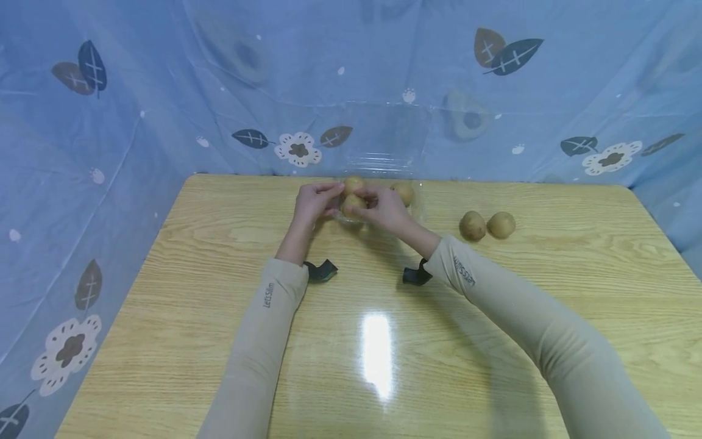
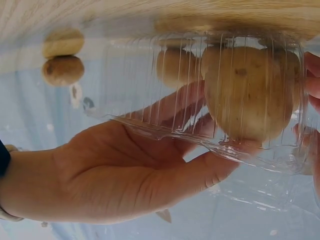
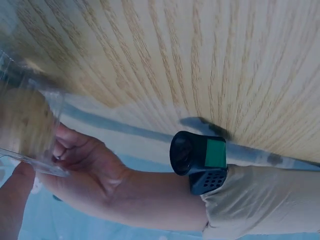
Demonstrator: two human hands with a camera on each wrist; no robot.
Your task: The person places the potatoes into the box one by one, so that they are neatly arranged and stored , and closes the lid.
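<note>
We see, at the far edge of the wooden table (image 1: 219,317), a clear plastic clamshell box (image 2: 165,85) held between both hands. The left hand (image 1: 314,203) grips the box's left side: in the left wrist view its thumb lies under the rim while its fingers (image 2: 175,107) curl behind the ribbed wall, visible through the plastic. The right hand (image 1: 387,209) grips the opposite side, fingers curled round the box edge. We note a potato (image 2: 248,92) inside the box, pressed against the transparent wall just beyond the left fingertips and between the two hands; a second potato (image 2: 176,65) sits behind it, and a third (image 1: 404,192) lies at the box's right end. The open lid (image 1: 384,137) stands upright behind. Two loose potatoes (image 1: 486,225) rest touching each other on the table, well apart to the right of the right hand.
</note>
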